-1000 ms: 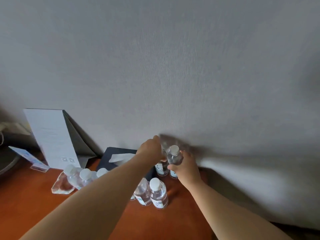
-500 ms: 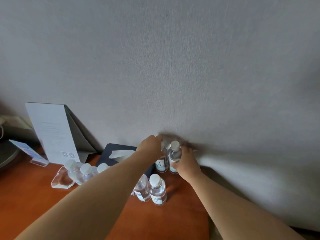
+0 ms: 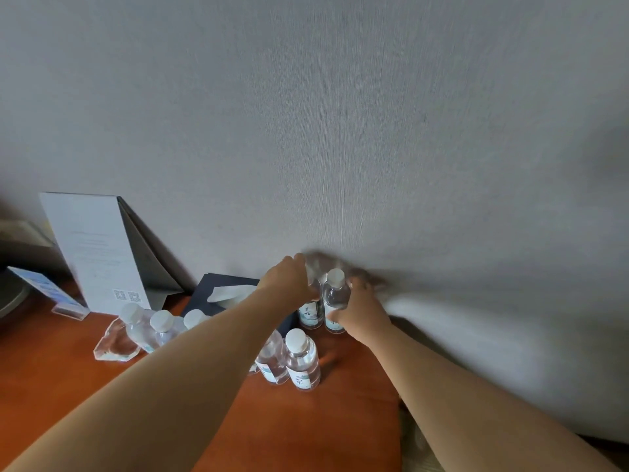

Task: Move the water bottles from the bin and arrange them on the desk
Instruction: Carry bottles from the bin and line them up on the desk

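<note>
Two small clear water bottles stand side by side at the back of the orange desk (image 3: pixel 306 420), close to the wall. My left hand (image 3: pixel 289 279) grips the top of the left bottle (image 3: pixel 310 313), hiding its cap. My right hand (image 3: pixel 360 306) wraps around the right bottle (image 3: pixel 335 294), whose white cap shows. Nearer to me stand two more bottles, one with a white cap (image 3: pixel 302 361) and one (image 3: pixel 272 361) partly behind my left forearm. Three capped bottles (image 3: pixel 160 327) stand in a row at the left. The bin is out of view.
A dark tissue box (image 3: pixel 218 291) sits behind my left arm. A folded white card (image 3: pixel 98 253) leans by the wall, with a small acrylic sign (image 3: pixel 51 294) and a clear glass piece (image 3: pixel 114 345) at the left. The desk's right edge lies near my right forearm.
Both hands have lowered their bottles onto the desk by the wall and still hold them. The view has shifted slightly.
</note>
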